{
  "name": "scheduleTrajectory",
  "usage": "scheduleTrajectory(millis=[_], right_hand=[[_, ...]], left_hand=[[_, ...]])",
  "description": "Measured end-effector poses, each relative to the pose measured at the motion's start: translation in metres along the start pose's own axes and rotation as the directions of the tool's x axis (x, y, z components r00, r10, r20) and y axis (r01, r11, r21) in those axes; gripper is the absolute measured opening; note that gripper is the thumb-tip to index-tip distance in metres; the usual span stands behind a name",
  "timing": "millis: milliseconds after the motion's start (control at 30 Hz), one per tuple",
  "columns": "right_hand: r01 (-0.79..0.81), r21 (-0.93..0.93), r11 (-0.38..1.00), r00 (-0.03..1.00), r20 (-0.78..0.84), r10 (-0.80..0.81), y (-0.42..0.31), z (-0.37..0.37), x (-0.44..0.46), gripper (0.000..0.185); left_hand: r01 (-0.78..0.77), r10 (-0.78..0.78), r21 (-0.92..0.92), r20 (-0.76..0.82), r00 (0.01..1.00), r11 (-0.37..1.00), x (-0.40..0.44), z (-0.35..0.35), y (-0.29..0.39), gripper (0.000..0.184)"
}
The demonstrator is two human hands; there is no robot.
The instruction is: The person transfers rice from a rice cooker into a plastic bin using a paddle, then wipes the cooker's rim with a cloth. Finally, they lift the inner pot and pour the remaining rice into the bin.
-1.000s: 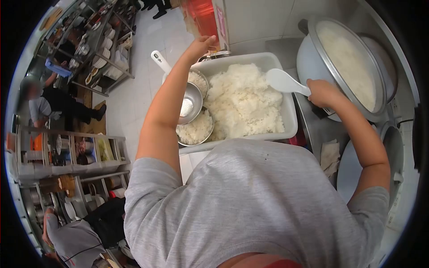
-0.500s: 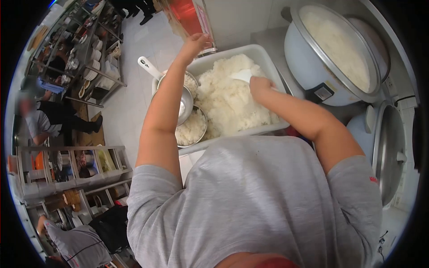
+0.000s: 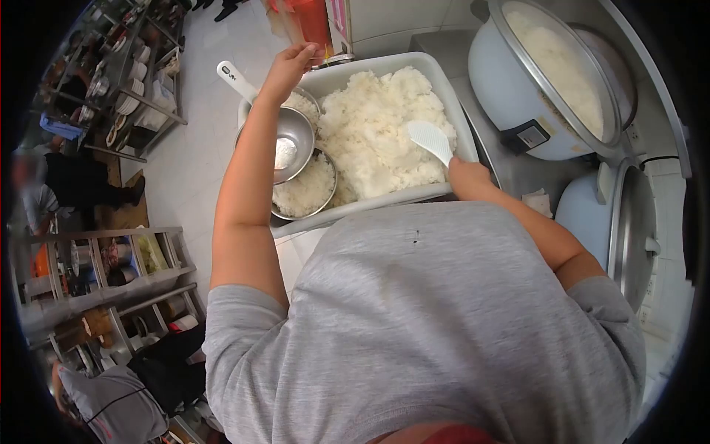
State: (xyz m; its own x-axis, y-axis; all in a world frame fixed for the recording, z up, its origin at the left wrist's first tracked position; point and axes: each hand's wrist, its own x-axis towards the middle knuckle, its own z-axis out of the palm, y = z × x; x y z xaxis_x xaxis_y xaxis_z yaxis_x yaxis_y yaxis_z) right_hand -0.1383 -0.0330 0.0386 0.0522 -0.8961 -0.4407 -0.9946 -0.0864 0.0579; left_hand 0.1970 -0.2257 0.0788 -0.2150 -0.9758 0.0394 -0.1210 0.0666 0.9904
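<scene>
Think of the white tub (image 3: pixel 464 129) as a clock, with twelve at the top of the view. A big heap of rice (image 3: pixel 377 111) fills the middle and right of it. The right hand (image 3: pixel 470 180) is at four o'clock, curled shut around the handle of the white paddle (image 3: pixel 429 138). The paddle's wide end is over the rice, at three o'clock.

The left hand (image 3: pixel 293 64) is up near the rim, between ten and eleven. Its fingers are bent and close together, but I cannot tell how far open it is or if it holds something small.

At nine o'clock, a shiny bowl (image 3: pixel 299 135) sits partly over two bowls of rice. The lower bowl (image 3: pixel 305 189) is at eight, and the upper bowl (image 3: pixel 307 101) is at ten, partly hidden. A white handle (image 3: pixel 235 80) sticks out past the rim at ten.

Outside the tub, a big open cooker (image 3: pixel 492 81) with rice inside is at two o'clock. Another cooker (image 3: pixel 577 211) with a metal lid (image 3: pixel 637 233) is near four, and a cloth (image 3: pixel 538 201) lies between it and the tub.
</scene>
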Motion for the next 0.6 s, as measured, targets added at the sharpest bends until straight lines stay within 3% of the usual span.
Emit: scheduleTrajectory(millis=[100,200,300,333,433,500,600], right_hand=[[-0.067,0.163,0.984,0.994,0.093,0.052,0.005,-0.023,-0.026,0.025],[0.073,-0.104,0.992,0.989,0.139,-0.058,0.019,-0.021,-0.034,0.022],[0.196,-0.12,0.973,0.974,0.141,-0.179,0.038,-0.042,-0.036,0.022],[0.213,-0.182,0.96,0.975,0.109,-0.195,0.038,-0.054,-0.036,0.031],[0.218,-0.135,0.967,0.975,0.061,-0.211,0.016,-0.086,-0.05,0.041],[0.284,-0.064,0.957,0.942,0.203,-0.266,-0.004,-0.052,-0.038,0.045],[0.358,-0.053,0.932,0.915,0.219,-0.339,-0.029,-0.044,-0.025,0.043]], left_hand=[[-0.001,0.002,-0.034,0.043,0.999,0.999,0.011,0.009,0.0,0.035],[-0.021,0.027,-0.074,0.073,0.997,0.997,0.03,0.027,0.002,0.031],[-0.064,0.078,-0.088,0.171,0.982,0.994,0.054,0.044,-0.002,0.034],[-0.058,0.07,-0.07,0.184,0.98,0.996,0.057,0.049,0.002,0.034],[-0.049,0.047,0.003,0.212,0.976,0.999,0.065,0.067,0.01,0.035],[-0.068,0.05,0.069,0.228,0.972,0.995,0.073,0.078,0.015,0.036],[-0.088,0.082,0.012,0.251,0.964,0.996,0.081,0.103,0.03,0.037]])
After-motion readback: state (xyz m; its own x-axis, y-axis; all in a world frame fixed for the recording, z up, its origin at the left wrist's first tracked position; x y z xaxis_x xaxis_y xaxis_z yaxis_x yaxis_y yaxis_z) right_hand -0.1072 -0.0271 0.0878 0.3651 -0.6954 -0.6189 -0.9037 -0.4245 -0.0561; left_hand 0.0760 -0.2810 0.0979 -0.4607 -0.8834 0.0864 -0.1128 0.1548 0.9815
